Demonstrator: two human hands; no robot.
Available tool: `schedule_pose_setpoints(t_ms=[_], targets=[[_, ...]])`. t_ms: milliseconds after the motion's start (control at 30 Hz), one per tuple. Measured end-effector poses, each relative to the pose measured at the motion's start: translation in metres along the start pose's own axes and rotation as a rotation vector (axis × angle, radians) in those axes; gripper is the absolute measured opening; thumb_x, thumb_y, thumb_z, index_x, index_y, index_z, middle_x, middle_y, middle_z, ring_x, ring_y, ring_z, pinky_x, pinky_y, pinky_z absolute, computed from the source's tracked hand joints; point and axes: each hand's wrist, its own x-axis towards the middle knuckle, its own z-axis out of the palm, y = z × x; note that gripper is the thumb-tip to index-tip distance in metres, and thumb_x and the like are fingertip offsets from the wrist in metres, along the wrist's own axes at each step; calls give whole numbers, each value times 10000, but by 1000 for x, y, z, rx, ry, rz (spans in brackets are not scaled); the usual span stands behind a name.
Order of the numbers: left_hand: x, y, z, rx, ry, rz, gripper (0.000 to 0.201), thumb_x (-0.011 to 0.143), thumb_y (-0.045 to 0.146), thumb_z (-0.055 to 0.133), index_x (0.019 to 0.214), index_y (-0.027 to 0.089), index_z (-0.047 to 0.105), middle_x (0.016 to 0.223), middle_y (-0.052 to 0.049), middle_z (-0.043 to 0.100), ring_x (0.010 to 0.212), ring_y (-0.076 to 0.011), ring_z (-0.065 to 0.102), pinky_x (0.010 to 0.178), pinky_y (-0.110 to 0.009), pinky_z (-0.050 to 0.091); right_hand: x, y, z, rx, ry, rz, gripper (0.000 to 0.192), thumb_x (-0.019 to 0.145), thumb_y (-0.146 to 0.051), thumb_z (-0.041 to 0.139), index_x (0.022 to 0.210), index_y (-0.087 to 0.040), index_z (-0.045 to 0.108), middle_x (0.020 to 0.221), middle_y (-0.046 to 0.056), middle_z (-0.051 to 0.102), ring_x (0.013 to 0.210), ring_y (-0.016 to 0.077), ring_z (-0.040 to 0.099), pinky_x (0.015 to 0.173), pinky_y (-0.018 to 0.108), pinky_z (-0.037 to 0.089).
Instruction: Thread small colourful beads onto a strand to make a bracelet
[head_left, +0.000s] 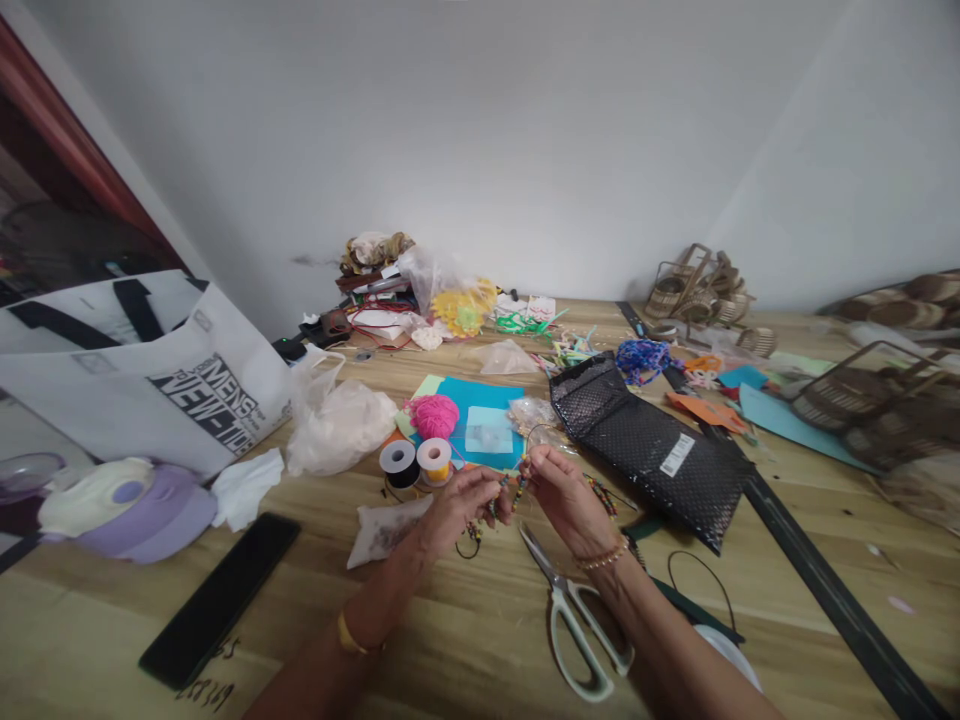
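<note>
My left hand (472,497) and my right hand (559,490) are close together above the middle of the table. A string of small multicoloured beads (519,488) runs between them. The left fingers are closed round one part of it, and a dark cord end hangs below. My right thumb and fingertips pinch the other end. On the table just under the hands lie white-handled scissors (577,625), blades pointing away from me. More strung beads (600,492) show beside the right wrist. Left of my left hand is a clear bag of small dark pieces (382,530).
Beyond the hands are black and yellow thread spools (399,463), pink yarn (435,416) and blue paper (472,395). A black bubble mailer (652,450) lies right. On the left are a dark flat phone-like slab (221,600), a purple-and-white bottle (127,508) and a white bag (142,390).
</note>
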Motion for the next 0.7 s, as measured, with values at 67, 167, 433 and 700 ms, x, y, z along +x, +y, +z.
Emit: schedule_pose_setpoints(t_ms=[67,167,433,700], targets=[[1,-3,-3,70,14,20,341,729,460,739,835,150,641,698,-34,670,634,-141,606,565,-234,384,0,0,0,6,-1,3,300,675,-417,834,644,-197,632,663,-16,534,650,140,449,646,267,364],[4,-10,-8,140,65,45,348,694,460,775,787,143,666,711,-35,668,636,-128,567,585,-238,393,-1,1,1,-4,-1,8,285,685,-414,826,658,-198,641,675,-10,544,654,143,453,654,268,366],[5,1,-8,159,51,82,372,665,418,808,887,138,708,678,-25,662,646,-150,582,663,-277,424,-4,2,2,-60,-37,-16,276,698,-405,815,654,-203,632,663,-11,554,646,145,461,655,274,373],[-4,15,2,114,25,170,359,735,470,745,869,147,663,743,-40,676,754,-180,614,767,-308,449,-11,-1,12,-279,-163,-65,275,772,-442,749,662,-206,661,631,3,613,655,169,520,704,310,396]])
